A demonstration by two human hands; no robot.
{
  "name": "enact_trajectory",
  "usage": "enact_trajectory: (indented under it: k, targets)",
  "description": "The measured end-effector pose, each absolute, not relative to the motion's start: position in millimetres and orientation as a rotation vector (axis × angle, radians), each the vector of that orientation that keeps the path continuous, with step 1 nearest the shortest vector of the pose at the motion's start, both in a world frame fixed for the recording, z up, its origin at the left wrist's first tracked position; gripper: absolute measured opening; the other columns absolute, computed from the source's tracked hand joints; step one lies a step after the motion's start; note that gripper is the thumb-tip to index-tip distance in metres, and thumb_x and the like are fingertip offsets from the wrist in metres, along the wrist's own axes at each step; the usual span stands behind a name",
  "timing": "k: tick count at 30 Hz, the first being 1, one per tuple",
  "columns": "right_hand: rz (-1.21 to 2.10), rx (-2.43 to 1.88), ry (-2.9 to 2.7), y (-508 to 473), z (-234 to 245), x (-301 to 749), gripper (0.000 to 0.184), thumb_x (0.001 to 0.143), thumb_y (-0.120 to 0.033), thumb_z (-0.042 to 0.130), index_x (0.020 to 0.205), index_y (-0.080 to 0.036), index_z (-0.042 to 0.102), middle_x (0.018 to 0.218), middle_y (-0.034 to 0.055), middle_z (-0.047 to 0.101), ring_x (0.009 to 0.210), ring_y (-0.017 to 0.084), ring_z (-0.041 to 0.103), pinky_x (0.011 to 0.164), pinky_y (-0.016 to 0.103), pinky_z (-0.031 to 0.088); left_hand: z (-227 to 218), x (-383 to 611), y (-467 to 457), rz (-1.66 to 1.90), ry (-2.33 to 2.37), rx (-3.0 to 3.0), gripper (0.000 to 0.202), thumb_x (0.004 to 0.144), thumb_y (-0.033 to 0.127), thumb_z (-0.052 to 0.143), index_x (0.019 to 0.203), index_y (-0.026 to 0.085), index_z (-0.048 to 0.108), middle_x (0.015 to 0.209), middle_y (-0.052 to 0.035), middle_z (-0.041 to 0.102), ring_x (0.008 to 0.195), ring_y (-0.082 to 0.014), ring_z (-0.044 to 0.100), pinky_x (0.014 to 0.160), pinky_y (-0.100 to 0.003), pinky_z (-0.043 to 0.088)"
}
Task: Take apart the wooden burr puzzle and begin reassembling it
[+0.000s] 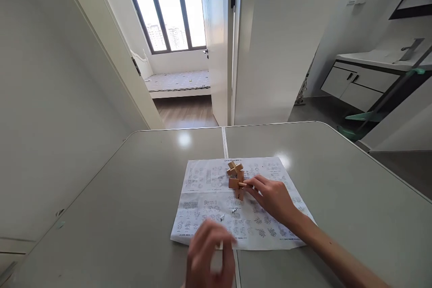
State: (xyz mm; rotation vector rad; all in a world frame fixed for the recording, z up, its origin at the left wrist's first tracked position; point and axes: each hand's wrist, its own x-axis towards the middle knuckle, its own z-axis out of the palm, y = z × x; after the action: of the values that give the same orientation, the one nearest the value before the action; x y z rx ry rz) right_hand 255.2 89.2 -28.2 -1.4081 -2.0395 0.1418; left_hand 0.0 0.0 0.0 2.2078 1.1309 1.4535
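Note:
A small wooden interlocking puzzle stands on a printed instruction sheet spread on a grey table. My right hand reaches from the right and pinches the puzzle's right side with its fingertips. My left hand hovers near the sheet's front edge, blurred by motion, fingers curled; something thin and pale shows between them, but I cannot make it out.
The table has a seam down its middle and rounded far corners. Beyond it an open white door leads to a room with a window. A cabinet with a sink stands at the right.

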Motion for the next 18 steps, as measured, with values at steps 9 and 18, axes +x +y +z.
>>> enact_trajectory:
  k: [9, 18]
  targets:
    - [1.051, -1.113, -1.457, 99, -31, 244, 0.034, 0.099, -0.057, 0.064, 0.098, -0.023, 0.066, 0.07, 0.0022, 0.075, 0.064, 0.022, 0.072, 0.058, 0.03, 0.053, -16, 19, 132, 1.21, 0.964, 2.144, 0.054, 0.09, 0.039, 0.073, 0.134, 0.025, 0.046, 0.127, -0.0111, 0.059, 0.112, -0.0259, 0.063, 0.094, -0.043, 0.055]
    - [1.257, -1.019, -1.496, 87, -50, 231, 0.029, 0.101, -0.05, 0.065, 0.096, -0.022, 0.062, 0.075, 0.0041, 0.08, 0.068, 0.022, 0.076, 0.063, 0.03, 0.052, -25, 4, 123, 0.78, 0.934, 1.987, 0.105, 0.064, 0.042, 0.097, 0.153, 0.032, 0.041, 0.136, -0.0109, 0.068, 0.121, -0.0337, 0.068, 0.109, -0.053, 0.051]
